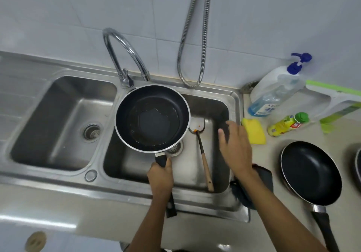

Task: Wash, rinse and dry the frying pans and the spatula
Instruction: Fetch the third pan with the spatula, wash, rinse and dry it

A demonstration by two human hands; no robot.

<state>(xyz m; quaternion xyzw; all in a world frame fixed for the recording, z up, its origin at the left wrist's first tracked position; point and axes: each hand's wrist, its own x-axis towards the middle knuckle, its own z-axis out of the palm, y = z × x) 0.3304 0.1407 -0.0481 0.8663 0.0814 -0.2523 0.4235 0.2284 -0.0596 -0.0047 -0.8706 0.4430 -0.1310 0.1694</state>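
Observation:
My left hand (161, 175) grips the black handle of a deep black frying pan (152, 117), held level over the right sink basin (224, 181); a little water lies in it. A spatula (204, 160) with a wooden handle and a stained metal blade lies in that basin, to the right of the pan. My right hand (235, 146) hovers open over the basin's right edge, fingers spread, close to a yellow sponge (254, 131) on the counter. A second black frying pan (310, 173) rests on the counter at the right.
The curved faucet (125, 56) stands behind the pan. The left basin (58, 122) holds nothing. A pump soap bottle (277, 87), a small yellow bottle with a green cap (289, 123), a dark cloth (263, 181) and a hanging metal hose (195, 36) sit nearby.

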